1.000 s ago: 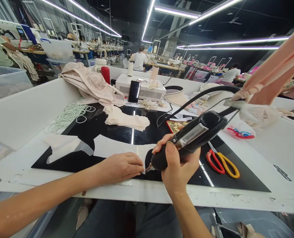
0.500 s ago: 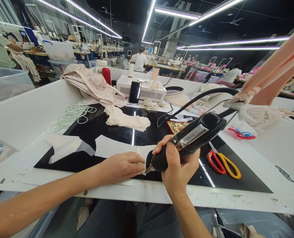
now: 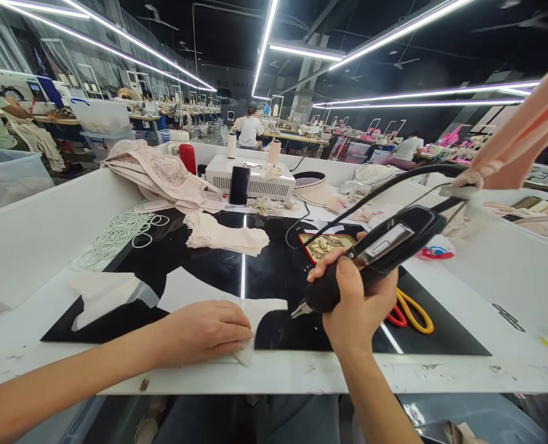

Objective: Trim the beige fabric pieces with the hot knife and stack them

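Note:
My right hand (image 3: pixel 360 302) is wrapped round a black corded hand tool (image 3: pixel 380 253) with a slim pointed metal tip. That tip is low over the black board (image 3: pixel 283 277), right of a pale fabric piece (image 3: pixel 188 290) and apart from it. My left hand (image 3: pixel 211 333) lies flat on the fabric's near edge, fingers together and stretched out, covering part of it. Under the fabric is what looks like a white sheet, though my hand hides where they meet. Scissors (image 3: pixel 415 311) with red and yellow handles lie beyond my right wrist, partly hidden by it.
A stack of pale fabric pieces (image 3: pixel 225 233) lies farther back on the board. A tray of small metal parts (image 3: pixel 327 245) sits near the tool. Green cord loops (image 3: pixel 116 234), a phone (image 3: pixel 239 185) and a white box (image 3: pixel 260 177) surround the board. The tool's cable (image 3: pixel 371 191) arches overhead.
My right hand has drawn the tool up and right, so its tip has come away from the fabric edge. My left hand has slid slightly left and nearer. The view has shifted too.

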A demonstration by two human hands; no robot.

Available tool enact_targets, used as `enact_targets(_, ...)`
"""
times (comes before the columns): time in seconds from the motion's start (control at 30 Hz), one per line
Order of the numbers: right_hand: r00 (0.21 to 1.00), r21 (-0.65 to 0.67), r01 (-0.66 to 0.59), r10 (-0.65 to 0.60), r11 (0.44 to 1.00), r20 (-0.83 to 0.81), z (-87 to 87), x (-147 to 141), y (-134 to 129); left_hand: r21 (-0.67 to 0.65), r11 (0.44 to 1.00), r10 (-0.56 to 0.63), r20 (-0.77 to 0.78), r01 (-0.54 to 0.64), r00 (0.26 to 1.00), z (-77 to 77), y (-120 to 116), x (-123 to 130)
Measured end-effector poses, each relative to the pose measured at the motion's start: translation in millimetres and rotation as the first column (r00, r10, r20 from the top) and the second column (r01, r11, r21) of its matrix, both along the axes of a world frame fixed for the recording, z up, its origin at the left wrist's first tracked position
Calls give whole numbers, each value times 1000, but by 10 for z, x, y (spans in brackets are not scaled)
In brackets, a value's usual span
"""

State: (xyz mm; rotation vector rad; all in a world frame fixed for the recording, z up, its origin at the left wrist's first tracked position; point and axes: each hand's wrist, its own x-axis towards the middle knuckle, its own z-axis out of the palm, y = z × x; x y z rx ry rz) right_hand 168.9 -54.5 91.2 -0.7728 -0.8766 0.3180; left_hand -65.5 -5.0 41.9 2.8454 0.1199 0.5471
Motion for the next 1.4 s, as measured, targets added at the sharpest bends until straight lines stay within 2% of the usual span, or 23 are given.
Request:
enact_targets(0.1, 999, 32, 38, -39, 999, 9, -30, 145, 157, 27, 999, 41, 42, -42, 998, 18, 90, 118)
enact_targets(0.2, 999, 35, 38, -39, 999, 20, -79, 190, 265, 97, 992, 71, 69, -78, 995, -27, 206, 321)
enact_targets(0.33, 999, 11, 15, -15, 1000, 38, -114, 167, 323, 220, 974, 48, 51, -58, 998, -128, 330, 583)
enact_targets(0.43, 999, 11, -4, 4, 1000, 43, -123, 150, 334, 286, 957, 40, 15, -43, 999, -174, 377, 683)
enact_targets(0.63, 999, 21, -21, 20, 1000, 34, -143, 145, 330, 295, 953, 73, -25, -62, 997, -198, 401, 665)
enact_targets(0.97, 999, -3, -2, 2, 1000, 39, -151, 124, 349, 209, 975, 66, 53, -76, 996, -268, 403, 637)
enact_targets(1.4, 999, 7, -25, 25, 1000, 34, -180, 96, 361, 186, 980, 68, 18, -70, 998, -233, 389, 629)
